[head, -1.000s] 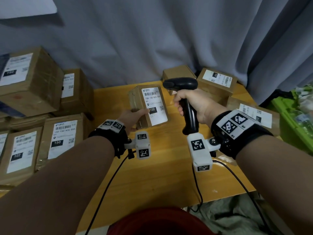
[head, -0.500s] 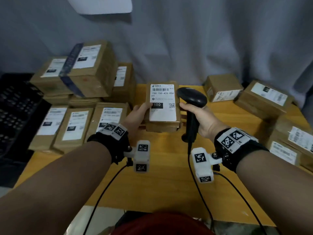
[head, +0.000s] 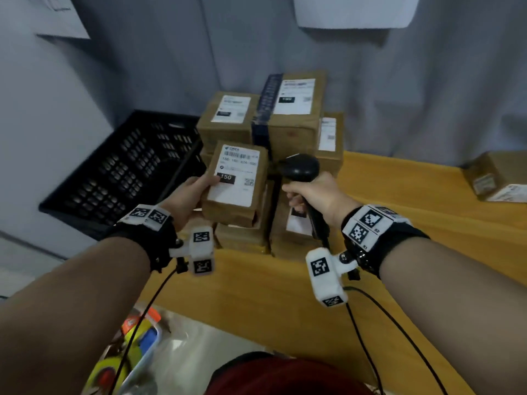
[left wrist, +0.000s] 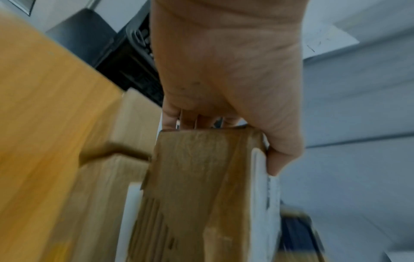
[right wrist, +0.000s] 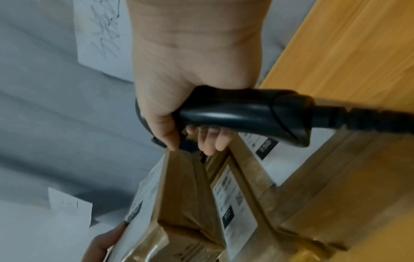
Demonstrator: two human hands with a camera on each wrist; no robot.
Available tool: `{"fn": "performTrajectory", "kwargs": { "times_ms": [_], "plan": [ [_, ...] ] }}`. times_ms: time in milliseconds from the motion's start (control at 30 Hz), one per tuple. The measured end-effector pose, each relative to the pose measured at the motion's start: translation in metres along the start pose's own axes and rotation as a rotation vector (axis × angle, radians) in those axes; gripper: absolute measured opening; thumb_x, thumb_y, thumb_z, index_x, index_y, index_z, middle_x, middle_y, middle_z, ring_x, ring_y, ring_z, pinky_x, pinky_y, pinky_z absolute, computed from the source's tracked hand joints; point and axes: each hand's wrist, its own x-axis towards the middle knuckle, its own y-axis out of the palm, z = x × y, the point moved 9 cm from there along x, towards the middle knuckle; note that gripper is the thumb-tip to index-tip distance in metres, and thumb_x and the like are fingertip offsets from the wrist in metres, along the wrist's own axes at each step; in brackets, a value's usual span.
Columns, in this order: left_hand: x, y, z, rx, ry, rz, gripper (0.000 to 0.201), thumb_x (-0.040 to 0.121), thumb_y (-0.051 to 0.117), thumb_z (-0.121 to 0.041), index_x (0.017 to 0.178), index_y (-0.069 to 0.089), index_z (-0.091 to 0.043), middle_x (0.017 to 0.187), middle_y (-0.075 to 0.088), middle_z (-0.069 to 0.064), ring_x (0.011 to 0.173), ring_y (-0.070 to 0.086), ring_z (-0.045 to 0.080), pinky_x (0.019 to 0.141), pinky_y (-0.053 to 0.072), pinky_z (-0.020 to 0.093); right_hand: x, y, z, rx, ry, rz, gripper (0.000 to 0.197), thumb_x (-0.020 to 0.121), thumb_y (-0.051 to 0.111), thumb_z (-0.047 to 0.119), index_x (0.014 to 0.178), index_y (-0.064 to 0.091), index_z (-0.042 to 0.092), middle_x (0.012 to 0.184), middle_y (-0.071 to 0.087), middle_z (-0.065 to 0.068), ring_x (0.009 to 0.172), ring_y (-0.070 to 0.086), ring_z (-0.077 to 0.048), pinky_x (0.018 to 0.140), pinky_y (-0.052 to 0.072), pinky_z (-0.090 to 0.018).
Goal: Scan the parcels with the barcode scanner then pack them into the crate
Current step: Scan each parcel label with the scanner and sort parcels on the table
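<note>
My left hand (head: pixel 190 197) grips a small brown parcel (head: pixel 236 183) with a white label marked 150, held up above the parcels lying on the table. The same parcel (left wrist: pixel 201 195) fills the left wrist view, thumb on the label side, fingers behind. My right hand (head: pixel 310 195) grips the black barcode scanner (head: pixel 302 169) by its handle (right wrist: pixel 241 113), head just right of the held parcel (right wrist: pixel 179 203). The black crate (head: pixel 122 169) stands left of the table, beyond the held parcel.
A stack of labelled brown parcels (head: pixel 285 115) sits at the back of the wooden table (head: pixel 399 223), with flat ones (head: pixel 293 226) under my hands. Another parcel (head: pixel 496 178) lies at the far right. Grey curtain behind. A bin of colourful items (head: pixel 134 343) is on the floor.
My view has swung left, bringing the black crate into sight. The held parcel and the scanner have moved left together, now over the parcel stack near the crate.
</note>
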Motion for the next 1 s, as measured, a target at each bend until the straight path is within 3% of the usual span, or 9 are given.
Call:
{"fn": "performTrajectory", "kwargs": {
  "times_ms": [133,233,333,433,567,667,733,867,1000],
  "plan": [
    [0.024,-0.053,0.005,0.044,-0.041,-0.109,0.048,0.087,0.062,-0.043,0.124,0.049,-0.016,0.108,0.064,0.009,0.103,0.063,0.029,0.093,0.052,0.047,0.018,0.045,0.011,-0.059,0.004,-0.009,0.016,0.083,0.072,0.011,0.093,0.068,0.0,0.071,0.064,-0.008,0.061,0.061,-0.015,0.055,0.05,-0.025],
    [0.04,-0.064,0.005,0.094,-0.035,-0.134,0.051,0.088,0.059,-0.045,0.125,0.052,-0.011,0.112,0.065,0.009,0.102,0.064,0.029,0.093,0.052,0.046,0.028,0.066,0.016,-0.088,0.011,-0.017,0.008,0.082,0.072,0.01,0.085,0.067,0.006,0.07,0.065,-0.007,0.062,0.062,-0.016,0.06,0.052,-0.027],
    [0.052,-0.073,-0.003,0.352,0.033,-0.229,0.049,0.092,0.057,-0.038,0.127,0.053,-0.004,0.117,0.062,0.01,0.107,0.06,0.031,0.092,0.052,0.041,0.035,0.08,0.011,-0.123,0.03,-0.021,0.006,0.082,0.072,0.01,0.081,0.067,0.006,0.068,0.065,-0.008,0.062,0.062,-0.016,0.067,0.054,-0.03],
    [0.053,-0.076,-0.018,0.537,0.124,-0.318,0.053,0.089,0.061,-0.033,0.133,0.047,-0.008,0.128,0.054,0.014,0.113,0.055,0.032,0.091,0.05,0.041,0.039,0.092,0.006,-0.13,0.049,-0.01,0.006,0.081,0.072,0.01,0.078,0.067,0.007,0.067,0.066,-0.008,0.06,0.062,-0.017,0.065,0.053,-0.031],
    [0.044,-0.066,-0.039,0.698,0.247,-0.384,0.054,0.085,0.061,-0.033,0.134,0.045,-0.015,0.134,0.043,0.015,0.126,0.038,0.035,0.102,0.04,0.043,0.04,0.098,0.005,-0.096,0.052,0.012,0.006,0.081,0.072,0.007,0.077,0.067,0.007,0.067,0.065,-0.008,0.056,0.06,-0.015,0.056,0.049,-0.026],
    [0.032,-0.042,-0.054,0.678,0.343,-0.342,0.049,0.088,0.058,-0.035,0.133,0.048,-0.018,0.139,0.042,0.011,0.132,0.031,0.031,0.104,0.033,0.039,0.034,0.092,0.008,-0.061,0.039,0.034,0.005,0.08,0.072,0.007,0.08,0.067,0.007,0.069,0.065,-0.009,0.056,0.06,-0.015,0.057,0.049,-0.028],
    [0.026,-0.019,-0.061,0.588,0.409,-0.263,0.042,0.089,0.058,-0.034,0.128,0.052,-0.018,0.134,0.05,0.007,0.128,0.04,0.026,0.104,0.038,0.038,0.028,0.078,0.012,-0.043,0.02,0.019,0.006,0.081,0.072,0.008,0.082,0.067,0.006,0.069,0.065,-0.009,0.056,0.06,-0.015,0.056,0.05,-0.026],
    [0.005,0.043,-0.076,0.469,0.504,-0.125,0.029,0.091,0.057,-0.029,0.117,0.058,-0.016,0.108,0.06,-0.002,0.098,0.055,0.013,0.081,0.045,0.027,0.01,0.032,0.012,-0.012,0.011,-0.03,0.009,0.082,0.073,0.01,0.084,0.068,0.004,0.069,0.065,-0.008,0.055,0.06,-0.015,0.054,0.049,-0.024],
    [-0.018,0.118,-0.084,0.473,0.536,0.02,0.022,0.09,0.059,-0.029,0.107,0.061,-0.016,0.1,0.064,0.001,0.091,0.06,0.015,0.074,0.048,0.027,-0.016,-0.037,0.004,0.026,0.003,-0.118,0.012,0.081,0.073,0.007,0.087,0.066,0.0,0.069,0.063,-0.011,0.051,0.057,-0.014,0.048,0.047,-0.022]
  ]
}}
